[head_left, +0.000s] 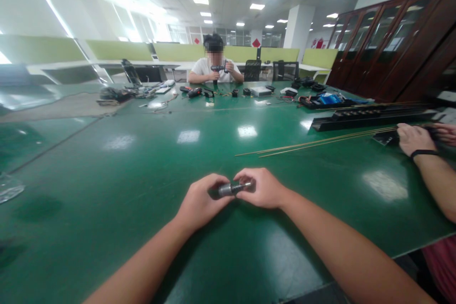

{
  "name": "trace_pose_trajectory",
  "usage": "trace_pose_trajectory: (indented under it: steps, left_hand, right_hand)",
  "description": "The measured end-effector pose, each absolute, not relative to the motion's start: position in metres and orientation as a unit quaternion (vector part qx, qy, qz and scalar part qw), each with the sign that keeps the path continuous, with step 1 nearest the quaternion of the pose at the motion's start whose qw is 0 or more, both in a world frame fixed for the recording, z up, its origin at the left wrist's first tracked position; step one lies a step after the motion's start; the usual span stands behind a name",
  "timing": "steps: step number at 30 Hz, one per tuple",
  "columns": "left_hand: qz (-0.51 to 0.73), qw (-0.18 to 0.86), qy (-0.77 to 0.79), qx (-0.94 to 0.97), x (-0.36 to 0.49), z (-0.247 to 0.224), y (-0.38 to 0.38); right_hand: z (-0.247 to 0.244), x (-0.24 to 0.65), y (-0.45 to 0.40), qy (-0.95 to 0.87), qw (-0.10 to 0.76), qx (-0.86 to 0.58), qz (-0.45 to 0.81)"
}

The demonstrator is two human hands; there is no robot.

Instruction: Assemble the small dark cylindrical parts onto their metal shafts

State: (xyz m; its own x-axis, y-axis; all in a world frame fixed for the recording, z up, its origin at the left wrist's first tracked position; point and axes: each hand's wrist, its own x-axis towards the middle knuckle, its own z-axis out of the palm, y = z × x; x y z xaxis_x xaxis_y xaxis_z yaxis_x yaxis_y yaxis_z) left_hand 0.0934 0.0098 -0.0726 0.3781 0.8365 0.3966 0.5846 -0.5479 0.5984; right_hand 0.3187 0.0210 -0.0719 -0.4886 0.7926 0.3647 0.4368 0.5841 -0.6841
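A small metal cylindrical part with a thin shaft pointing right is held between my two hands above the green table. My left hand has its thumb and fingers wrapped round the thick grey body. On the other side, my right hand pinches round the shaft end, its fingertips close to those of my left hand. Parts of the metal piece are hidden by the fingers.
Thin brass-coloured rods lie beyond my right hand. Another person's hands work at the right by black rails. Across the table a person holds a tool, behind scattered black parts.
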Motion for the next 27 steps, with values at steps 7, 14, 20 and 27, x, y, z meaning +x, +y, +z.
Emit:
trace_pose_trajectory:
  steps: [7, 14, 20, 27]
  left_hand:
    - [0.337, 0.187, 0.431, 0.816, 0.0948, -0.0703, 0.0079]
    - [0.339, 0.185, 0.42, 0.821, 0.0969, -0.0707, 0.0075]
    - [0.348, 0.174, 0.416, 0.822, 0.0972, -0.0723, 0.0062]
    - [0.338, 0.17, 0.424, 0.823, 0.0972, -0.0712, 0.0058]
  right_hand:
    - [-0.076, 0.3168, 0.0222, -0.83, 0.333, -0.358, 0.268]
    - [-0.0781, 0.3168, 0.0226, -0.832, 0.331, -0.354, 0.27]
    - [-0.0784, 0.3158, 0.022, -0.829, 0.333, -0.353, 0.278]
    - [-0.0761, 0.3169, 0.0215, -0.832, 0.322, -0.359, 0.275]
